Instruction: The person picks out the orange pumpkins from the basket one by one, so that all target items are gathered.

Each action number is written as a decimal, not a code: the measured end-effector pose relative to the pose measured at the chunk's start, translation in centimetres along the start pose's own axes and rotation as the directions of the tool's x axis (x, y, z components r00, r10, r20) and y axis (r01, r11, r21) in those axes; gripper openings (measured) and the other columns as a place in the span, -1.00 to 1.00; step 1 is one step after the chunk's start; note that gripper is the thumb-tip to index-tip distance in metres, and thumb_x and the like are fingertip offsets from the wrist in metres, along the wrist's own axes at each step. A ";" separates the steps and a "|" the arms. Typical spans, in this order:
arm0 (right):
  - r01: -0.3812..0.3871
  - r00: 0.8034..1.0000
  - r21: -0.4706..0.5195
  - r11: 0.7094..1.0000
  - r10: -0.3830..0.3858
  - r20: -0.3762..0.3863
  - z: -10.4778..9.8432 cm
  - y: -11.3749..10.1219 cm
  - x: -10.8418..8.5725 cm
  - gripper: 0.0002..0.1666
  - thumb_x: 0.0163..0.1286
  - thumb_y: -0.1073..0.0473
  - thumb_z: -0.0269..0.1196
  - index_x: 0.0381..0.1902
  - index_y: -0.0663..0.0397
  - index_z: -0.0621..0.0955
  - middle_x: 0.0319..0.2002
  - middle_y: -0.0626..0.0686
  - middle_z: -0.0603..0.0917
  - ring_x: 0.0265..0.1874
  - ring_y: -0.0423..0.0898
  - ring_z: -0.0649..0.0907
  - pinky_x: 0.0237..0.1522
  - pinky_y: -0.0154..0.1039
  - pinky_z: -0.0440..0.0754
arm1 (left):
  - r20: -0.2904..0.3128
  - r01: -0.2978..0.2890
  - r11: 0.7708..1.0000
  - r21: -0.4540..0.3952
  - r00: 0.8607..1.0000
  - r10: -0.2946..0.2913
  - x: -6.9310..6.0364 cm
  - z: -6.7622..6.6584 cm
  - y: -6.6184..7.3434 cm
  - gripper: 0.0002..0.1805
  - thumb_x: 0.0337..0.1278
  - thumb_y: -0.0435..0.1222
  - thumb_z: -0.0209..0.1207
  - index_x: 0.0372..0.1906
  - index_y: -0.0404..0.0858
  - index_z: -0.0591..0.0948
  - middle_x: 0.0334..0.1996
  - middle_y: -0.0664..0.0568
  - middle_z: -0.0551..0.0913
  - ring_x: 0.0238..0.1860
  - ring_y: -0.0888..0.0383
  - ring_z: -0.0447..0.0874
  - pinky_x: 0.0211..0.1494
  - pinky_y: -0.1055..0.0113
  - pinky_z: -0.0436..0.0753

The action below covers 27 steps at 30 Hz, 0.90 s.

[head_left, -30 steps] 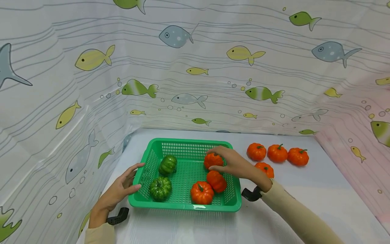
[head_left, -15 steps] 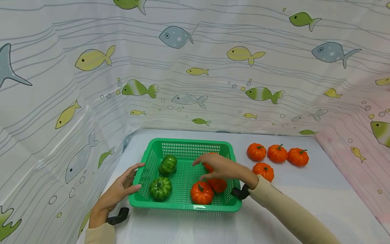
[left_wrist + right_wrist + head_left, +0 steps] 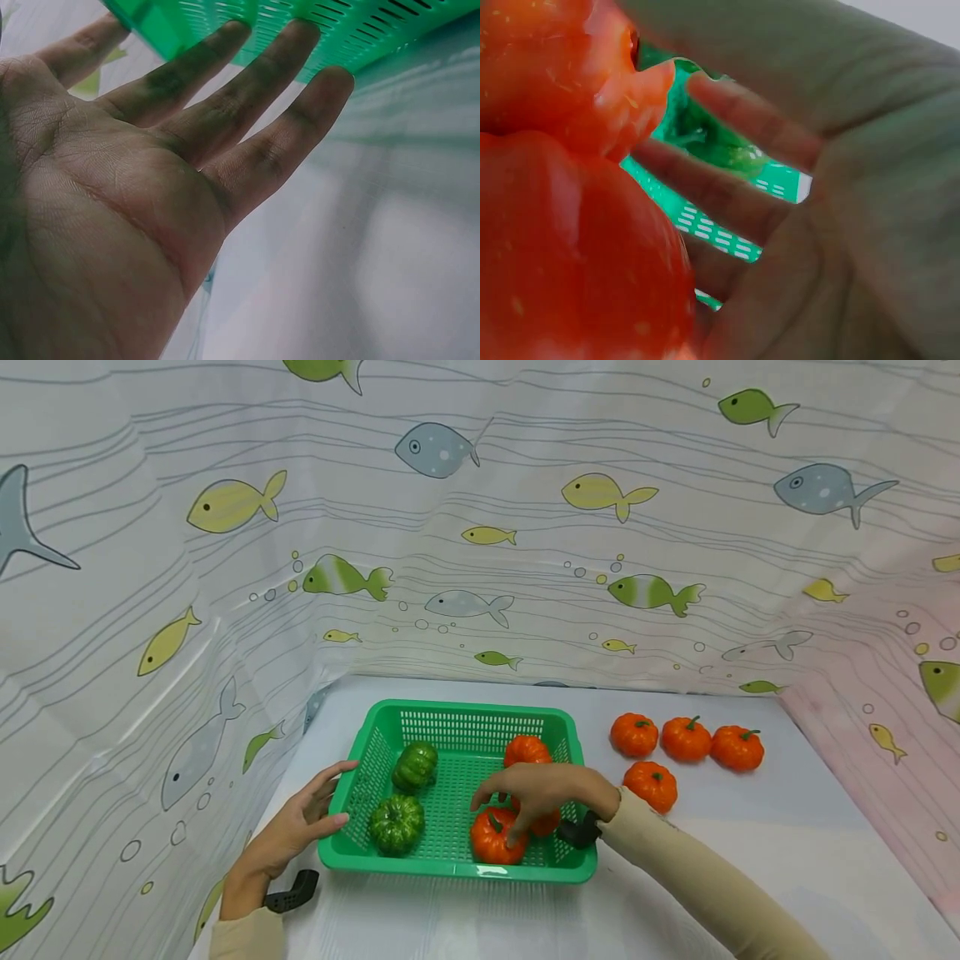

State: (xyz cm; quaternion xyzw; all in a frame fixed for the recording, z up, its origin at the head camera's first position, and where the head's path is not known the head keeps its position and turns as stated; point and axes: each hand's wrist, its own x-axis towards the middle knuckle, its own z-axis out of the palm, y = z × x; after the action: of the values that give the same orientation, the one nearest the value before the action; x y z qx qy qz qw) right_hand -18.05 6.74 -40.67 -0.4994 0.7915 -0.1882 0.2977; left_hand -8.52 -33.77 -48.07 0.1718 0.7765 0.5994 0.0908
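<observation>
A green plastic basket (image 3: pixel 450 867) holds two green pumpkins (image 3: pixel 397 824) (image 3: pixel 415 766) on its left and three orange ones on its right. My right hand (image 3: pixel 542 787) is over the front orange pumpkin (image 3: pixel 497 843), its thumb in front and its fingers behind; no firm grip shows. Under that hand, the middle orange pumpkin (image 3: pixel 546 823) is partly covered; the rear orange pumpkin (image 3: pixel 527 749) lies behind it. In the right wrist view the fingers are spread beside two orange pumpkins (image 3: pixel 562 240). My left hand (image 3: pixel 294 821) rests its extended fingers against the basket's left side (image 3: pixel 225 15).
Several more orange pumpkins (image 3: pixel 686 739) sit on the white table (image 3: pixel 720 860) to the right of the basket. Fish-patterned sheeting (image 3: pixel 480 568) rises behind the table and on both sides.
My right hand has left the rear orange pumpkin and come forward and slightly left, over the front one. The left hand stays at the basket's side.
</observation>
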 end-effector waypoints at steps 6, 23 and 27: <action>-0.022 0.998 -0.039 0.999 0.024 0.056 0.5 0.5 0.8 -0.24 0.17 0.08 0.60 0.32 -0.13 0.59 0.21 -0.22 0.59 0.04 -0.26 0.55 0.15 -0.22 0.60 | 0.002 0.003 1.000 0.001 1.000 -0.003 0.0 0.0 0.0 -0.20 0.49 -0.44 0.08 0.67 -0.02 0.06 0.62 -0.32 -0.13 0.53 -0.50 -0.10 0.30 0.09 0.50; 0.016 1.000 -0.069 0.998 -0.017 -0.012 1.2 1.3 2.6 -0.12 0.23 0.03 0.57 0.47 -0.10 0.46 0.38 -0.16 0.46 0.33 -0.23 0.42 0.33 -0.21 0.44 | 0.007 -0.008 1.000 -0.019 1.000 0.008 0.0 0.1 -0.1 -0.21 0.49 -0.45 0.07 0.67 -0.02 0.07 0.61 -0.33 -0.08 0.42 0.41 0.25 0.21 0.35 0.54; 0.043 0.998 -0.081 0.996 -0.046 -0.033 1.2 1.5 2.7 -0.11 0.23 0.03 0.56 0.47 -0.10 0.45 0.36 -0.17 0.48 0.31 -0.23 0.44 0.33 -0.20 0.45 | 0.005 -0.011 1.000 -0.018 1.000 0.011 0.0 0.1 -0.1 -0.21 0.49 -0.45 0.07 0.67 -0.02 0.07 0.61 -0.32 -0.09 0.42 0.43 0.24 0.21 0.36 0.54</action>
State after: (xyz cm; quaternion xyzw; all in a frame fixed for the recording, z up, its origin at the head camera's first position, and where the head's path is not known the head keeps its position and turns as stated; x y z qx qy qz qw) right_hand -19.12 4.95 -43.25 -0.5249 0.7923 -0.1717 0.2593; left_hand -8.52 -33.73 -48.19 0.1766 0.7700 0.6063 0.0909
